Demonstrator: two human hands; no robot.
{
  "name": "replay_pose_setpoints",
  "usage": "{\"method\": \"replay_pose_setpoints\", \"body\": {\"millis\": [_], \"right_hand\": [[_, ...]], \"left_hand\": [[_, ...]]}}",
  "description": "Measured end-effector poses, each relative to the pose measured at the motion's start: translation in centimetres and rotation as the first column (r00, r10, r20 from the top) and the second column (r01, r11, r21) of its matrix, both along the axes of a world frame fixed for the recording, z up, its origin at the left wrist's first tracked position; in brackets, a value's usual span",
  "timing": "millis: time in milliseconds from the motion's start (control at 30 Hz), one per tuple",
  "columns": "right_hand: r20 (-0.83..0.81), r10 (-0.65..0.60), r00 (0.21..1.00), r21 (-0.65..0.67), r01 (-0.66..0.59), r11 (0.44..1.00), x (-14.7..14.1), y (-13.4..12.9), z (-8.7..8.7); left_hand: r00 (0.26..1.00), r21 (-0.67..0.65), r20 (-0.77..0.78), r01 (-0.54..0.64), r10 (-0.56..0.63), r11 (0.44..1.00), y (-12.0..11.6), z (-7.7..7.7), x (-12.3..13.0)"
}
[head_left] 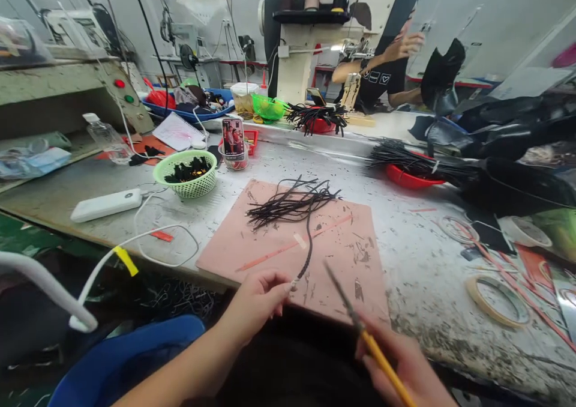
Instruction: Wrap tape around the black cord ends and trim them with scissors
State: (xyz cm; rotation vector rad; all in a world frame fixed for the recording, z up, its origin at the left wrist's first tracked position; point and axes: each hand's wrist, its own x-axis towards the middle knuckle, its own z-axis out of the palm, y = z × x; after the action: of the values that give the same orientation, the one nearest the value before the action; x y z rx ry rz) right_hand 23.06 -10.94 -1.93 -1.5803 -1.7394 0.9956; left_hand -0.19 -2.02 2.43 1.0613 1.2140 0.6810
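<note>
On the desk (432, 257), a pink mat (337, 248) is laid, its near edge brought close to the wearer's body. At that edge, the end of a black cord (309, 245) is pinched between the thumb and fingers of the left hand (258, 302). The cord is stretched over the mat from a loose bundle (292, 206) of similar black cords, which is spread across the mat's far half. By the right hand (391, 353), over the mat's near right corner, a tool (346, 305) with a yellow handle is gripped, the fingers being curled around that handle; its thin dark tip is pointed over the mat, apart from the cord. The tool's kind cannot be told, as it is blurred.

To the left of the mat, a green basket (198, 186) is filled with small black pieces, and a white power bank (108, 205) is placed farther out. Just beyond the mat's far left corner, a phone (233, 137) is propped upright on a cup (236, 161). Right of the mat, a tape roll (504, 318) is laid flat; farther back on that side, a red bowl (411, 179) is heaped with black strands. Well beyond the mat, a black piece (443, 74) is held up by a co-worker (382, 80).
</note>
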Motion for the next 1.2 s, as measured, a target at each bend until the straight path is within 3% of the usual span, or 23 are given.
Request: {"method": "replay_pose_setpoints", "body": {"millis": [100,267,433,567,700,900,1067,1200], "right_hand": [[-0.083,0.07,0.994,-0.023,-0.072,0.997,-2.2,-1.0,-0.2],[-0.21,0.221,0.952,-0.047,-0.235,0.971,-2.9,-0.1,0.4],[-0.229,0.219,0.949,-0.091,-0.245,0.965,-3.4,0.3,1.4],[-0.22,0.233,0.947,-0.102,-0.26,0.96,-3.3,0.0,1.0],[-0.166,0.222,0.961,-0.071,-0.236,0.969,-3.2,-0.1,0.3],[-0.207,0.319,0.925,0.026,-0.32,0.947,-4.3,0.8,0.5],[-0.192,0.275,0.942,0.048,-0.27,0.962,-4.7,1.1,-0.9],[-0.154,0.239,0.959,0.032,-0.236,0.971,-4.5,0.5,-2.1]], "left_hand": [[1.0,0.002,0.023,-0.008,0.008,1.0,0.1,0.3,0.0],[1.0,0.014,0.012,0.018,-0.018,1.0,0.1,0.6,-0.3],[0.999,0.016,-0.023,0.043,-0.042,0.999,0.1,0.2,-0.8],[0.997,0.037,-0.034,0.068,-0.067,0.997,0.3,-0.1,-1.0],[0.997,0.055,-0.029,0.068,-0.066,0.996,0.4,-0.1,-1.1],[0.999,0.027,-0.006,0.033,-0.032,0.999,0.7,-0.4,-0.6],[1.0,-0.014,-0.004,0.014,-0.014,1.0,1.1,-1.2,-0.2],[0.995,0.022,-0.093,0.046,-0.044,0.999,1.6,-1.4,-1.0]]}}
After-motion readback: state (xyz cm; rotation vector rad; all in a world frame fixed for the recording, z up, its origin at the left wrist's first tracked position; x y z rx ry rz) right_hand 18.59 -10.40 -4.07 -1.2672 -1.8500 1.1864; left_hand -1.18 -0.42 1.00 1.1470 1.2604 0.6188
